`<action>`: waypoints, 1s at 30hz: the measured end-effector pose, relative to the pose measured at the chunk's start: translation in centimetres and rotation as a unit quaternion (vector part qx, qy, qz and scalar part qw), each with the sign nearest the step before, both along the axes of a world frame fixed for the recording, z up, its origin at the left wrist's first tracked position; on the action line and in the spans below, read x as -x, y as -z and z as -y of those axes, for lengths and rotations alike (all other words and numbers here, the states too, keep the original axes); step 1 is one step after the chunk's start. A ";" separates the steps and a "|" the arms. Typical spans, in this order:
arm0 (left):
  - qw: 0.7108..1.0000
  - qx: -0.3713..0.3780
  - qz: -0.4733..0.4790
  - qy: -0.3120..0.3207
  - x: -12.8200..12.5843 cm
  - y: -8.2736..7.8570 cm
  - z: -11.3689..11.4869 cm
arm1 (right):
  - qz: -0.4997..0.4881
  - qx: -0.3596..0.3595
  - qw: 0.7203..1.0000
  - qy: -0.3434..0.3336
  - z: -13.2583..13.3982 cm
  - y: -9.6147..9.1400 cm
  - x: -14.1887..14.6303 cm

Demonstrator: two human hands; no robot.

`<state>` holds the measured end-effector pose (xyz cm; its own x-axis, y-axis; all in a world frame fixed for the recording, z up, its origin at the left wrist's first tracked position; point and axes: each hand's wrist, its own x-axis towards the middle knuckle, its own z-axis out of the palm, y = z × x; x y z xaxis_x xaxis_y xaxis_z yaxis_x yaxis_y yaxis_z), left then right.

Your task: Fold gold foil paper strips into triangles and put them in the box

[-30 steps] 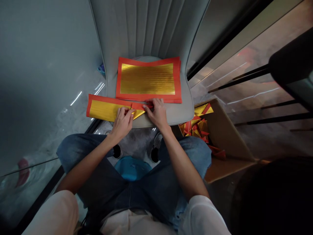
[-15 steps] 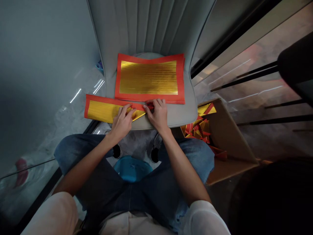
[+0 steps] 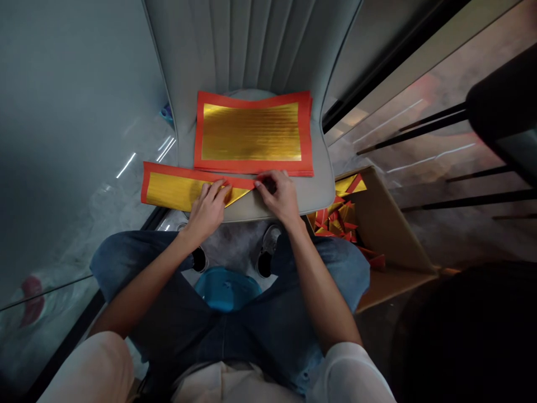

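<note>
A long folded strip of gold paper with a red border (image 3: 172,187) lies across the front edge of a grey chair seat (image 3: 310,193) and sticks out to the left. My left hand (image 3: 208,208) presses flat on the strip's folded right part, fingers stretched out. My right hand (image 3: 280,196) rests at the strip's right end with its fingertips pinched on the red edge. Just behind both hands lies a stack of flat gold sheets with red borders (image 3: 251,132).
A cardboard box (image 3: 390,235) at the right of the chair holds several folded gold-and-red pieces (image 3: 335,218). A blue stool (image 3: 226,288) shows between my knees. Dark rods (image 3: 440,131) run at the right. A glass panel is at the left.
My right hand has slid a little to the right along the strip's red edge. My left hand stays pressed on the fold. The view has shifted slightly.
</note>
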<state>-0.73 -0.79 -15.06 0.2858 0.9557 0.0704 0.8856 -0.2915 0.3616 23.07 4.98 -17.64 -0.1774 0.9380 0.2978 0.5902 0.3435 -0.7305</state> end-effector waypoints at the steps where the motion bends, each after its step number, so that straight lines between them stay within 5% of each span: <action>1: 1.000 -0.004 0.002 0.000 0.0 0.0 0.0 | 0.001 -0.002 1.000 0.003 0.1 0.0 0.0; 10: 1.000 -0.029 0.011 0.000 -0.3 0.0 -0.1 | 0.043 -0.049 0.998 0.004 0.1 0.3 0.5; 16: 0.999 -0.040 0.011 0.003 -0.2 0.2 0.0 | 0.142 -0.088 0.985 -0.038 4.6 -1.0 1.9; 21: 0.998 -0.057 0.022 0.007 -0.2 0.4 0.0 | 0.164 -0.055 0.983 -0.054 7.6 -0.2 2.1; 30: 0.998 -0.052 0.027 -0.003 -0.1 0.1 0.0 | 0.165 -0.013 0.983 -0.084 6.7 0.5 1.2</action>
<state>-0.59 -0.83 -15.14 0.2731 0.9441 0.1847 0.8674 -0.3247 0.3771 21.82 -1.71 -18.11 -0.4200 0.8802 0.2210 0.7269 0.4721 -0.4987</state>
